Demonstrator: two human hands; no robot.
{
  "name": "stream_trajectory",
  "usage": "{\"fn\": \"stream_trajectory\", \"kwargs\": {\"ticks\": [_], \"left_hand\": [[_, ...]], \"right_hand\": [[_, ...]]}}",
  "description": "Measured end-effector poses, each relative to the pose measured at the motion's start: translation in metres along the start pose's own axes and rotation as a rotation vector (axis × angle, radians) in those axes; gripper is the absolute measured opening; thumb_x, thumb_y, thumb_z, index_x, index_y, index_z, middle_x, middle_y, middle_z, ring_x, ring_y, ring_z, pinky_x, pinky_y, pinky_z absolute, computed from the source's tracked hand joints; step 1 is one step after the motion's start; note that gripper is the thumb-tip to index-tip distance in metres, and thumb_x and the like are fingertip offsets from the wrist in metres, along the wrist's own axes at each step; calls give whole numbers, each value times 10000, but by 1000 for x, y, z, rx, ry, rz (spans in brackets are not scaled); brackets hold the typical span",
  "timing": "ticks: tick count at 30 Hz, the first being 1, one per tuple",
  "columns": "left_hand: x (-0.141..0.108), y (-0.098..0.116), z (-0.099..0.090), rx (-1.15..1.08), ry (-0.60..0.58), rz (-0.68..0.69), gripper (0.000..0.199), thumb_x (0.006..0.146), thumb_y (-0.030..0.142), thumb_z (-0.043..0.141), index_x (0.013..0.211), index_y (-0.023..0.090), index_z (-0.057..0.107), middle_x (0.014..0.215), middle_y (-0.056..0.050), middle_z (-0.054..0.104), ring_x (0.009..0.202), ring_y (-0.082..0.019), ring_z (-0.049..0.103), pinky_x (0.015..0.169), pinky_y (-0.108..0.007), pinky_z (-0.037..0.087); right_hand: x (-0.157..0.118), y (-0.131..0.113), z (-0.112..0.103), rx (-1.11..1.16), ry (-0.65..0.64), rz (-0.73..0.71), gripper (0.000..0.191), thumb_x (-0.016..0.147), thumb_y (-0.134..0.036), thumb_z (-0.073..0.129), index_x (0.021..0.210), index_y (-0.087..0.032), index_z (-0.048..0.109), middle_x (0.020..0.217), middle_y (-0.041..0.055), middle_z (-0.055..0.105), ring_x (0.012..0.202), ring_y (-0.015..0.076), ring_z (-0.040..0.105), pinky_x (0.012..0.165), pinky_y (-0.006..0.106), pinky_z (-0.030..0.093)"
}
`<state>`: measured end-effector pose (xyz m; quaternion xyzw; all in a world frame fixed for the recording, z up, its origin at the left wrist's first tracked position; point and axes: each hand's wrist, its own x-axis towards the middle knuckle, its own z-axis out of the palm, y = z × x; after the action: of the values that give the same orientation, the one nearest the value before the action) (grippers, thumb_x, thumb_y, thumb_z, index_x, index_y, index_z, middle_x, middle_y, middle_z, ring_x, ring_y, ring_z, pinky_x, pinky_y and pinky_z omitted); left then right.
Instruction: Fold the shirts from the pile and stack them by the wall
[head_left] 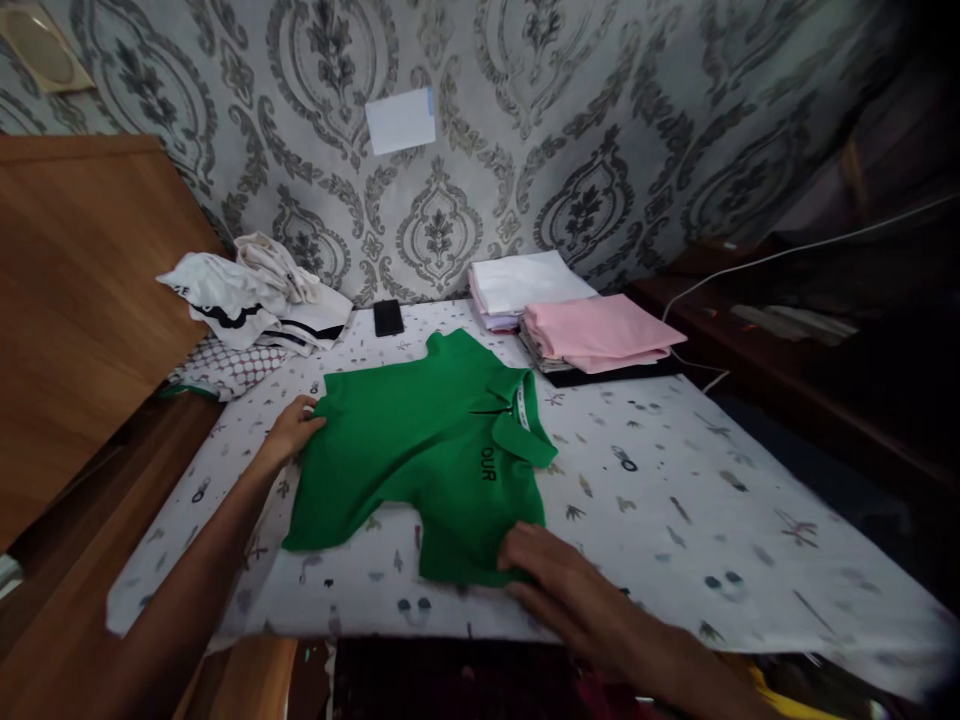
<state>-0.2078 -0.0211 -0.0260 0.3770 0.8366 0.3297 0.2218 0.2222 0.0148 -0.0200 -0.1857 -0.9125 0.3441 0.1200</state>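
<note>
A green short-sleeved polo shirt lies spread sideways on a white patterned cloth, its collar to the right and its hem to the left. Dark letters reading "OUR" show on the chest near the collar. At the hem's far left corner, my left hand pinches the fabric between thumb and fingers. My right hand is closed over the edge of the near sleeve, close to the shoulder; its fingertips are partly hidden. The shirt's near side has a few soft creases.
Folded pink cloth and white cloth top stacks at the back right. Crumpled white garments lie at the back left beside a wooden panel. A black phone rests near the wall. A white cable runs at right.
</note>
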Motion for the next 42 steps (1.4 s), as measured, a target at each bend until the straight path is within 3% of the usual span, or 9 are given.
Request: {"fn": "stream_trajectory", "kwargs": {"ticks": [4,7,14,21,26,33,37,40,42], "left_hand": [[-8,-5,-4,-158,-37,-68,342,648,358,644,929,223,505,656,48,608,546,-167,595,488,-247,431],[-12,-6,-4,-159,-38,-75,336,635,372,630,908,220,507,661,45,609,572,-168,607,504,-250,444],[-42,8,-10,-187,-65,-141,508,657,515,704,1023,210,528,642,34,620,544,-179,609,434,-236,396],[-96,8,-9,-387,-238,-258,804,623,404,826,1277,247,384,853,-25,733,765,-269,736,653,-387,603],[-108,-5,-16,-468,-211,-346,826,611,347,795,1316,239,379,795,-2,706,693,-233,717,628,-356,592],[-123,-7,-15,-374,-238,-306,909,569,421,778,1365,254,374,711,30,660,666,-231,687,518,-281,501],[-126,-14,-21,-168,-254,-227,816,613,480,725,1337,261,419,634,40,617,569,-228,632,479,-282,442],[-116,-14,-26,262,-103,-75,649,715,507,647,1294,259,495,718,-18,664,681,-280,661,550,-324,469],[-102,-4,-18,484,37,51,563,793,501,583,1292,246,517,973,-98,714,928,-328,679,688,-376,518]], "right_hand": [[-25,8,-46,161,20,273,276,957,-500,488,1066,-293,634,1103,67,685,988,238,648,816,336,559],[-35,12,-56,159,-65,302,294,930,-518,527,1107,-318,650,1155,57,685,1024,242,652,842,344,561],[-20,1,-43,171,-281,194,208,926,-368,558,1069,-287,686,1109,59,684,1063,226,629,943,383,505],[6,0,-26,-28,-310,43,570,786,-360,759,1316,-255,577,1320,108,556,1228,292,521,995,433,459],[12,-5,-6,-222,-284,-54,234,860,-63,495,1031,-172,612,1029,93,623,938,219,581,807,361,484],[16,-5,-20,151,-199,160,200,817,-135,499,958,-208,621,809,12,611,681,143,548,602,254,418],[10,-7,-37,199,-334,194,209,856,-276,576,1034,-224,673,818,21,640,704,154,576,624,267,453],[14,-6,-47,165,-392,116,265,871,-369,611,1096,-253,689,864,35,675,777,177,613,670,284,489],[32,-3,-51,132,-340,65,293,921,-408,555,1138,-255,680,883,44,684,785,178,622,689,291,503]]}}
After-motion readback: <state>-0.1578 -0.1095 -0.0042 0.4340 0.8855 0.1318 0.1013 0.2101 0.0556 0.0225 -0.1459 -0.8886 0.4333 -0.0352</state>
